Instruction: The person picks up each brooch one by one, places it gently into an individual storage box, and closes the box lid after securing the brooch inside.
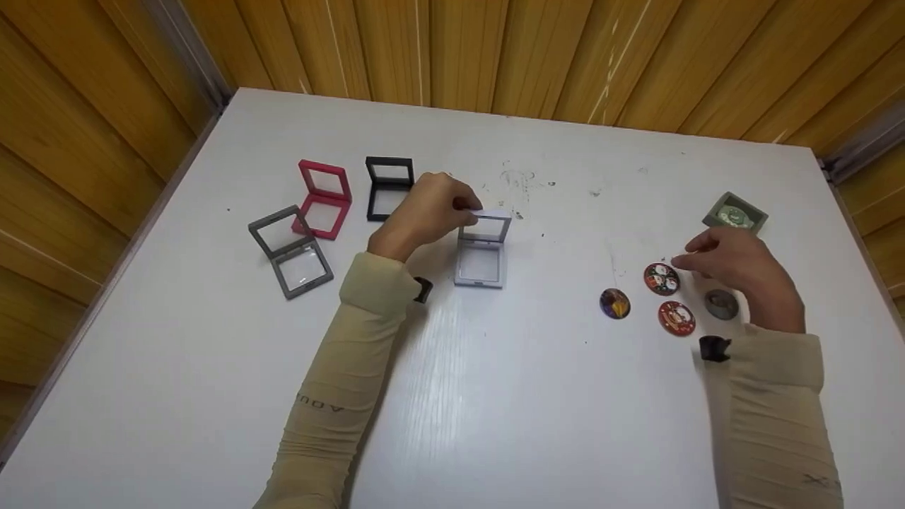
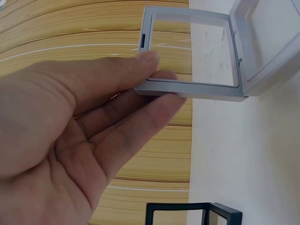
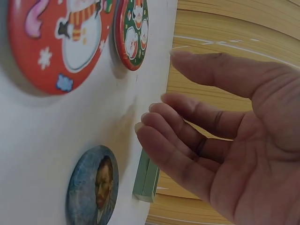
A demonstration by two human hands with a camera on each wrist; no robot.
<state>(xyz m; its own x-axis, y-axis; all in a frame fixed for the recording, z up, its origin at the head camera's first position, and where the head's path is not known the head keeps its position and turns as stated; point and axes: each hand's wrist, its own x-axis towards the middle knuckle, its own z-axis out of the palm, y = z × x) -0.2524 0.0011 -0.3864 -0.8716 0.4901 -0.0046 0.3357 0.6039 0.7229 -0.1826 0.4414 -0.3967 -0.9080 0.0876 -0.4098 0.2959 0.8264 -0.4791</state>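
Observation:
My left hand (image 1: 437, 206) pinches the raised lid of a white hinged display frame (image 1: 481, 284) between thumb and fingers. In the left wrist view the clear-windowed lid (image 2: 197, 89) stands up from its base at the hinge. My right hand (image 1: 739, 265) hovers over a group of round badges, thumb and fingers apart with nothing between them. Nearest its fingertips lies a dark badge with white figures (image 1: 662, 280). Around it lie a red snowman badge (image 1: 677, 319), a grey-blue portrait badge (image 1: 721, 305) and a purple-yellow badge (image 1: 614, 303).
Left of the white frame stand a black frame (image 1: 389, 186), a red frame (image 1: 325, 199) and a grey frame (image 1: 291, 252), all with lids raised. A green frame (image 1: 715, 208) holding a pale round piece lies at the right. Wooden panelling (image 1: 459, 56) borders the white table (image 1: 452, 438).

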